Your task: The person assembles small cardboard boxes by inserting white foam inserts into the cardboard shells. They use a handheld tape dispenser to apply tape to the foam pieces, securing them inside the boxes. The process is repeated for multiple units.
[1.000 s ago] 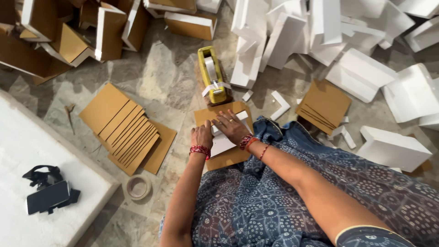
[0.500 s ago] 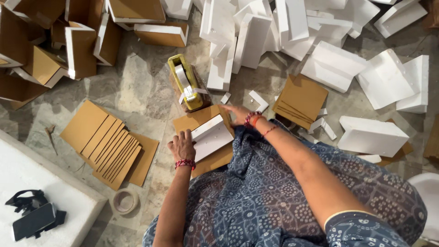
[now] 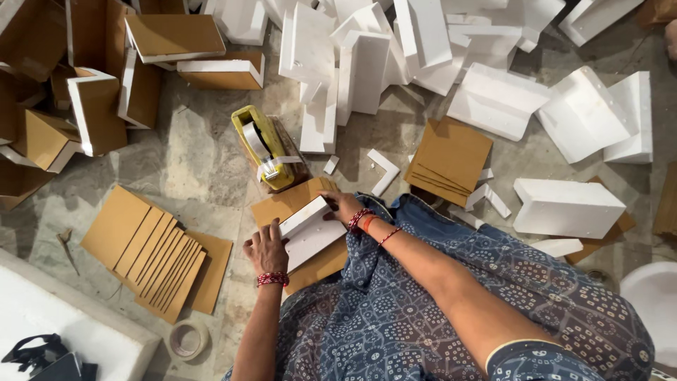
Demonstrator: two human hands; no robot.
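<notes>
My left hand [image 3: 266, 248] presses on the near left edge of a white foam block [image 3: 308, 229]. My right hand [image 3: 343, 206] grips the block's far right end. The block lies tilted on a brown cardboard sheet [image 3: 290, 201] on the stone floor, close to my lap in blue patterned cloth. Just beyond the sheet stands a yellow tape dispenser [image 3: 266, 148] with a strip of clear tape hanging from it.
A fanned stack of brown cardboard sheets [image 3: 159, 252] lies at left, another stack [image 3: 449, 156] at right. White foam pieces [image 3: 493, 99] are heaped across the top. Finished foam-and-cardboard boxes [image 3: 99, 113] pile at upper left. A tape roll [image 3: 186, 340] sits near a white slab [image 3: 63, 324].
The view shifted, so everything sits lower and left in frame. My hands stayed on the foam block, which now looks turned slightly and lifted at one end on the cardboard.
</notes>
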